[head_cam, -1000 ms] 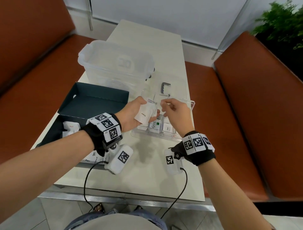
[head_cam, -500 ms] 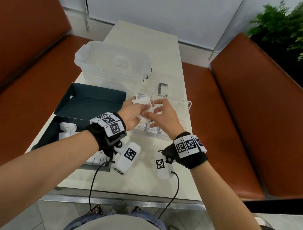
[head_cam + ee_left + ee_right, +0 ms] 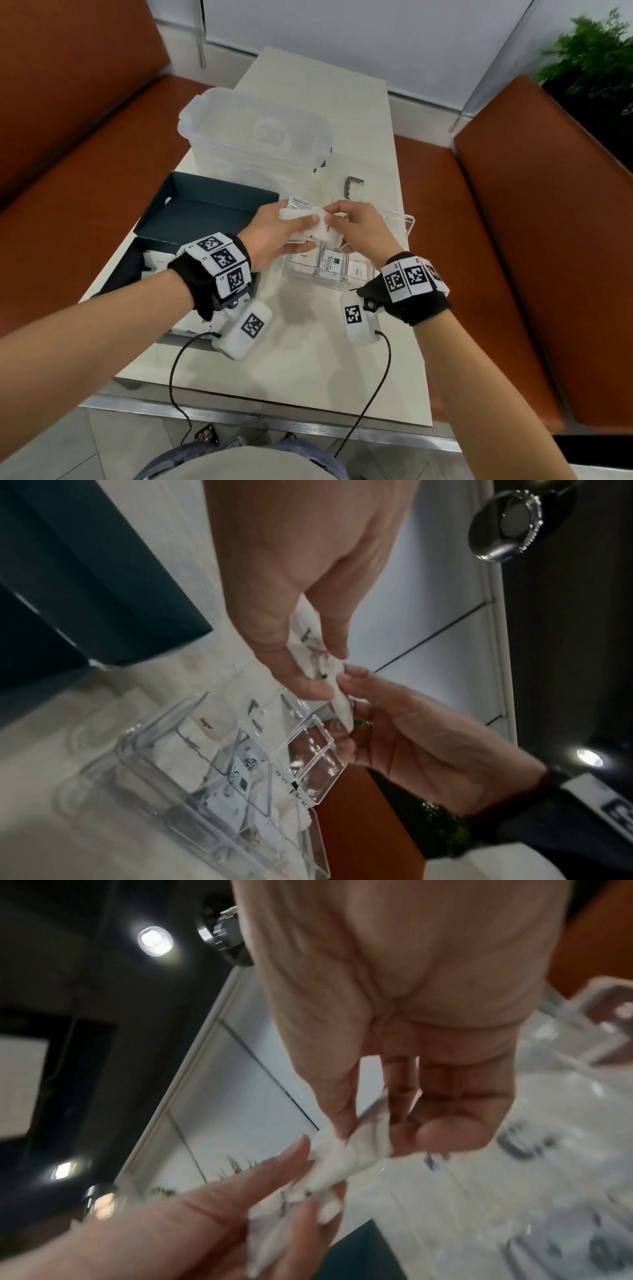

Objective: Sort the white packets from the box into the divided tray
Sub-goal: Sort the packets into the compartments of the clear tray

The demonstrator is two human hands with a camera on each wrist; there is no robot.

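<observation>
Your left hand point(image 3: 274, 233) holds a small bunch of white packets point(image 3: 305, 219), thumb on top and fingers beneath, so they stay fanned for picking. Your right hand point(image 3: 356, 229) pinches the end of one, probably to peel it off and read its label. Both hover just above the divided tray point(image 3: 409, 222), where sorted packets already lie in the near compartments directly below. Left of your left wrist, the dark box point(image 3: 205, 212) holds more packets on the counter point(image 3: 308, 359).
</observation>
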